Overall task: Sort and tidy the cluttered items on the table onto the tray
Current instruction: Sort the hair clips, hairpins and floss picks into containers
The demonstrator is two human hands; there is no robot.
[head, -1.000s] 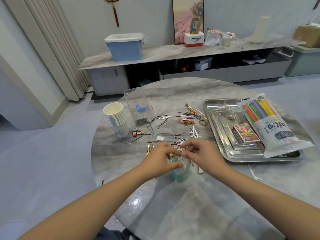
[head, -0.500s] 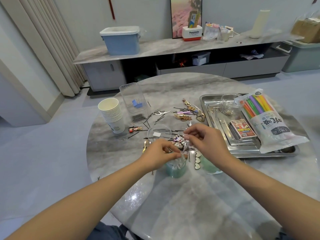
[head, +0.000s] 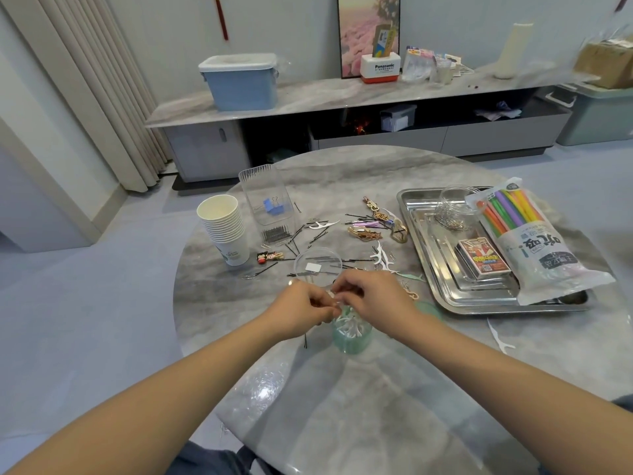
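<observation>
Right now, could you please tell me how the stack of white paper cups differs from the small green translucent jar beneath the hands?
The stack of white paper cups is opaque, while the small green translucent jar lets white picks show through its wall. The cups stand untouched at the table's left side; the jar sits directly under the left hand and right hand. The top cup looks empty; the jar holds picks. Both stand upright with open mouths.

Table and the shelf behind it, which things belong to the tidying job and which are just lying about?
Job: tray, green jar of floss picks, hairpins, hair clips, paper cups, left hand, right hand.

Lying about: blue bin, Panasonic box, picture.
</observation>
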